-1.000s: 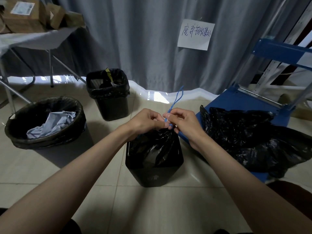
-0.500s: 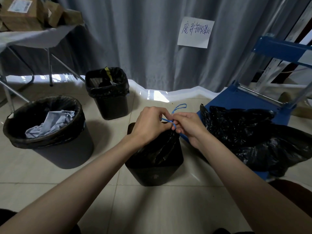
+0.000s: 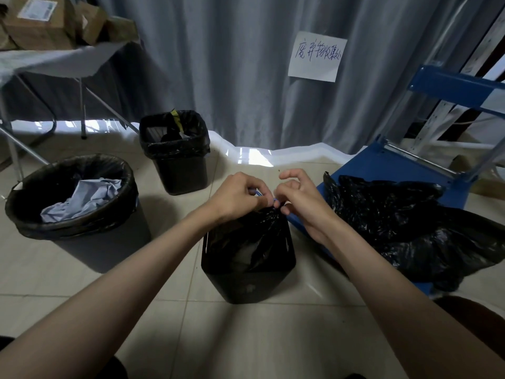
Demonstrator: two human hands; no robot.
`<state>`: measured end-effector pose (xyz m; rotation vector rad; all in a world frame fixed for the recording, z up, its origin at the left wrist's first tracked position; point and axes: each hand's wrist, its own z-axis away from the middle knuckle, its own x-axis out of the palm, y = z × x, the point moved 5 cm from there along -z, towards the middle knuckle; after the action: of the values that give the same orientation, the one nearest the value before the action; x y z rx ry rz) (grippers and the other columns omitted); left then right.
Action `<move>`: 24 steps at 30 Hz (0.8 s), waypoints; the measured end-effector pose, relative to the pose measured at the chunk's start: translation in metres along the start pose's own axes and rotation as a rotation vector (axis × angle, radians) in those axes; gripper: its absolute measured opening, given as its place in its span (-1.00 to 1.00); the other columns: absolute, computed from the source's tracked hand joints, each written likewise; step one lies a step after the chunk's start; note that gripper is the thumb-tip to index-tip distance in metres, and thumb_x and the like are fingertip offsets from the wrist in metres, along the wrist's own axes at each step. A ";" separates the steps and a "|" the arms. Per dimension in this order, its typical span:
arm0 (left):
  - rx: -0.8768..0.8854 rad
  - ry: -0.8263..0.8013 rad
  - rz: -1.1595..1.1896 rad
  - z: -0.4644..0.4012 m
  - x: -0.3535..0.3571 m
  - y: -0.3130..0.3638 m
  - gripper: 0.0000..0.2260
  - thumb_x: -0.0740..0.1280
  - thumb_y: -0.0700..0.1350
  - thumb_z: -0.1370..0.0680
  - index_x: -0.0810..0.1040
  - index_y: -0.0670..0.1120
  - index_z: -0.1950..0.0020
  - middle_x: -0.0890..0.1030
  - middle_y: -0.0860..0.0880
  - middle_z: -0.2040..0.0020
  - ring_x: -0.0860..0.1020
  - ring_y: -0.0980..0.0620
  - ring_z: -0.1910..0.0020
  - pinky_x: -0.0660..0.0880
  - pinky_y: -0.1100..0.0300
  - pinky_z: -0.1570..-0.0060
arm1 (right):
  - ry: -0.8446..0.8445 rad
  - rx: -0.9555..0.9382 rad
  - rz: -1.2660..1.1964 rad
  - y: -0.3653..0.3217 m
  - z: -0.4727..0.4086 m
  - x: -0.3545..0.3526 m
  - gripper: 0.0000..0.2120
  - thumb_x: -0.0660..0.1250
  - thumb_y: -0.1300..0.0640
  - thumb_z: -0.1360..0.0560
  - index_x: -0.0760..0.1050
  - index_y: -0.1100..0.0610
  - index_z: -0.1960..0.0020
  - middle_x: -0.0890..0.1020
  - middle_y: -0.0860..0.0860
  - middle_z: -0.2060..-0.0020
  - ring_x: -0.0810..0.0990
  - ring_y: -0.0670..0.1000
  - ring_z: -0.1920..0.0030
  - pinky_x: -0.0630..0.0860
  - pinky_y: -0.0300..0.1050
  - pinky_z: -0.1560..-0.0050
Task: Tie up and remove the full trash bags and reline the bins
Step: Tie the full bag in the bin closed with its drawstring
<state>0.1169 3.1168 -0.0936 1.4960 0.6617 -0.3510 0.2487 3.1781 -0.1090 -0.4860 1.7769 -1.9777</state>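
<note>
Knotting the blue tie at the neck of the full bag

We pinch the blue drawstring (image 3: 261, 195) with both grips, left hand (image 3: 237, 193) and right hand (image 3: 296, 196) touching above the gathered black bag (image 3: 247, 236), which sits inside the square bin (image 3: 247, 283) on the floor. If the thin cord slips from our fingertips, the knot may loosen; pulling hard could tear the plastic or tip the bin.
</note>
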 end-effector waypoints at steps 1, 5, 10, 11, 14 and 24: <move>-0.054 -0.043 0.072 0.001 0.000 -0.003 -0.92 0.42 -0.24 -0.48 0.71 -0.11 0.15 0.61 -0.02 0.34 0.48 0.17 0.37 0.41 0.35 0.27 | -0.050 -0.032 0.049 -0.001 0.001 0.003 -0.62 0.34 0.28 -0.31 0.38 0.15 -0.11 0.47 0.08 0.26 0.46 -0.03 0.32 0.34 -0.21 0.36; -0.192 -0.139 0.207 0.004 0.000 -0.011 -0.91 0.38 -0.25 -0.52 0.68 -0.19 0.10 0.60 -0.04 0.33 0.49 0.09 0.33 0.42 0.37 0.34 | -0.152 -0.228 0.354 -0.005 0.001 0.012 -0.75 0.39 0.34 -0.36 0.41 0.07 0.12 0.43 0.04 0.24 0.40 -0.06 0.25 0.38 -0.22 0.20; -0.355 -0.270 0.274 0.010 0.001 -0.014 -0.91 0.33 -0.18 -0.56 0.59 -0.10 0.12 0.31 0.11 0.54 0.20 0.16 0.58 0.13 0.33 0.59 | 0.012 -0.387 0.577 -0.003 0.000 0.006 -0.64 0.38 0.42 -0.38 0.50 -0.04 0.31 0.52 0.01 0.19 0.49 -0.13 0.22 0.41 -0.35 0.11; -0.383 -0.274 0.291 0.009 0.002 -0.016 -0.92 0.33 -0.17 -0.56 0.58 -0.09 0.12 0.30 0.09 0.51 0.19 0.16 0.57 0.12 0.33 0.58 | 0.016 -0.391 0.565 -0.002 0.001 0.005 -0.65 0.40 0.41 -0.38 0.51 -0.04 0.32 0.53 0.00 0.20 0.50 -0.14 0.22 0.41 -0.38 0.11; -0.461 -0.258 0.320 0.007 0.003 -0.023 -0.93 0.31 -0.13 -0.55 0.57 -0.10 0.03 0.29 0.03 0.41 0.19 0.14 0.55 0.12 0.31 0.57 | 0.023 -0.404 0.543 -0.003 0.001 0.004 -0.75 0.45 0.35 -0.38 0.58 0.01 0.29 0.58 -0.01 0.20 0.55 -0.10 0.21 0.45 -0.38 0.12; -0.500 -0.243 0.410 0.004 0.003 -0.032 -0.87 0.31 -0.12 -0.57 0.65 -0.05 0.12 0.25 0.06 0.46 0.14 0.14 0.56 0.05 0.30 0.56 | 0.042 -0.385 0.574 -0.003 0.005 0.005 -0.87 0.60 0.03 -0.30 0.67 0.00 0.25 0.64 -0.02 0.25 0.60 -0.07 0.29 0.52 -0.24 0.22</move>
<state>0.1008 3.1111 -0.1213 1.0514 0.2126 -0.0397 0.2470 3.1710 -0.1055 -0.0288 2.0426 -1.2721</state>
